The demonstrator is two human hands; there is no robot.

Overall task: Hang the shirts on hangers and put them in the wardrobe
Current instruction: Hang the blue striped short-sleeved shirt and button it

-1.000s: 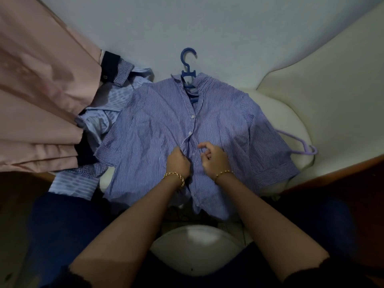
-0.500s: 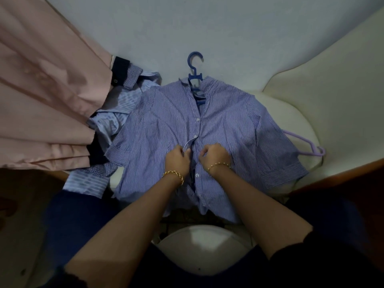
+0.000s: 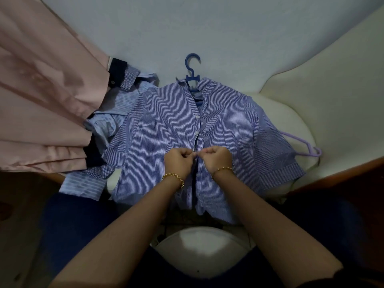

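A blue striped short-sleeved shirt (image 3: 166, 125) lies flat, front up, on a white cushion. A blue hanger (image 3: 192, 73) sits inside it, its hook poking out above the collar. My left hand (image 3: 179, 161) pinches the left edge of the button placket at mid-chest. My right hand (image 3: 217, 157) pinches the right edge just opposite, fingertips almost touching. Two white buttons above my hands look fastened. A lilac hanger (image 3: 301, 146) pokes out from under the shirt's right sleeve.
A heap of light blue checked shirts (image 3: 108, 125) with dark cuffs lies to the left. Pink curtain fabric (image 3: 41, 100) hangs at far left. The cream chair back (image 3: 332, 69) curves at right, and a white round object (image 3: 203, 248) is near my lap.
Both hands have moved slightly up the placket and closed together at one button. The view has shifted a little.
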